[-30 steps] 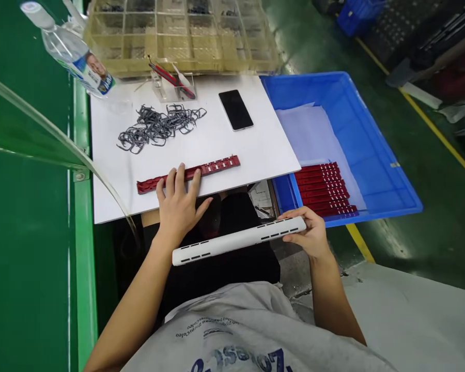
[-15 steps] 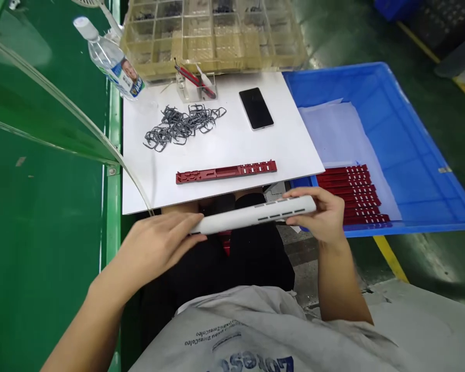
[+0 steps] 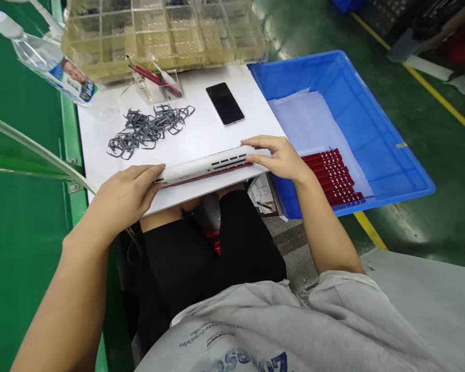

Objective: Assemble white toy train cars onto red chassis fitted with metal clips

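A long white slotted bar lies across the near edge of the white board, directly over a long red plastic strip of which only the lower edge shows. My left hand grips the bar's left end, fingers curled around it. My right hand holds the bar's right end, fingers laid along its top and thumb below. A heap of small grey metal clips lies further back on the board.
A black phone lies on the board. A blue bin on the right holds stacked red strips on white paper. A clear compartment tray, a small tool holder and a water bottle stand at the back.
Both hands lifted the white bar from above my lap onto the board, over the red strip. My left hand left the strip and took the bar's left end.
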Available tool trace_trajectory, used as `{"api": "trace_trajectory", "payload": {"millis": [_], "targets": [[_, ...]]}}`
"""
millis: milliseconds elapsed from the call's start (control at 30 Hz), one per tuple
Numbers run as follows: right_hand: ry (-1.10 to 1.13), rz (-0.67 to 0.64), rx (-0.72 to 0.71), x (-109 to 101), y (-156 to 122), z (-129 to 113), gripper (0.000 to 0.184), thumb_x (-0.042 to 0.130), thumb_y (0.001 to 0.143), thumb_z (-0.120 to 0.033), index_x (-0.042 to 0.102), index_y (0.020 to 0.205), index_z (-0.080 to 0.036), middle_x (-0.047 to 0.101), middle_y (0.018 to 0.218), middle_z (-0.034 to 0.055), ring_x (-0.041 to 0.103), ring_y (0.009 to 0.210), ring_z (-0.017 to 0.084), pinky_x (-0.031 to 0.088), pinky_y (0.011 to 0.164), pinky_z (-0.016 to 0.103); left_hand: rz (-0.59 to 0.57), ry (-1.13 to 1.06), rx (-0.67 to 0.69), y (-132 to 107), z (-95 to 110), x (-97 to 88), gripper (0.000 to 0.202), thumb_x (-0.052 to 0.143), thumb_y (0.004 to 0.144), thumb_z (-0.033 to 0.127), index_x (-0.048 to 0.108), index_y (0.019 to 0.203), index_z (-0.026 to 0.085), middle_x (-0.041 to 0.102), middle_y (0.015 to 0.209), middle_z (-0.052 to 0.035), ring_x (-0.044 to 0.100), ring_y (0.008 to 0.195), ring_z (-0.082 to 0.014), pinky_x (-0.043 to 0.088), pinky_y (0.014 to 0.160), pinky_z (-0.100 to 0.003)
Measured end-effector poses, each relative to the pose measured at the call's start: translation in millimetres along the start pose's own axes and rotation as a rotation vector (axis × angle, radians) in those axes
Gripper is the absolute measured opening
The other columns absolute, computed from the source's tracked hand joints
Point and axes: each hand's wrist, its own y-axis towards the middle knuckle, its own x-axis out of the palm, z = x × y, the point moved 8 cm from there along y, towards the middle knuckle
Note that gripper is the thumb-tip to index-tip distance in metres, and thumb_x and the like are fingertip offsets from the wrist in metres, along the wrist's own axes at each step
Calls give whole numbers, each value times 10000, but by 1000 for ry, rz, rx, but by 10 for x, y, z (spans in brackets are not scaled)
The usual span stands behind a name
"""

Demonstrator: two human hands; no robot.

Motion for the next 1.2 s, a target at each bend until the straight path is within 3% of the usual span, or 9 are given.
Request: {"api": "trace_trajectory", "payload": {"millis": [333,633,767,933,1100,1200], "targets": [[-25,-69,99,19,0,249,634,828,932,-727,854,1367,-266,830,1386,92,770,1302,358,599,1186,538,-40,53,-11,39,-58,64,672,257,1182,473,583,1646,111,710,1557,-211,738,1313,-428,617,1044,-551],[-96,-74,83,27,-11,179,584,791,976,-700,852,1352,-258,834,1365,92,780,1280,360,595,1202,539,-45,22,17,79,-78,1,661,290,1184,491,632,1595,102,726,1536,-203,721,1362,-410,608,1094,-544],[-179,-66,45,23,-3,105,563,733,1020,-695,836,1360,-259,833,1355,99,786,1245,351,617,1159,524,-88,-14,-23,69,-130,170,653,301,1170,524,608,1624,168,727,1557,-160,743,1347,-394,633,1018,-501],[-272,-125,6,26,28,40,520,673,1071,-637,808,1384,-245,829,1348,102,791,1188,330,626,1108,498,-50,-45,-41,53,-156,284,656,278,1175,541,592,1643,205,731,1562,-145,751,1350,-400,632,970,-500],[-373,-193,-36,10,17,52,513,646,1087,-599,767,1444,-252,797,1419,118,738,1293,362,567,1160,558,-57,-51,-64,13,-171,241,632,304,1170,539,584,1649,237,743,1546,-132,762,1305,-423,631,875,-509],[-388,-217,-57,103,-7,64,535,695,1055,-580,740,1482,-261,808,1378,107,742,1248,365,571,1126,553,-111,31,-70,34,-116,180,590,312,1159,476,637,1562,194,793,1427,-164,782,1190,-431,623,856,-523]]}}
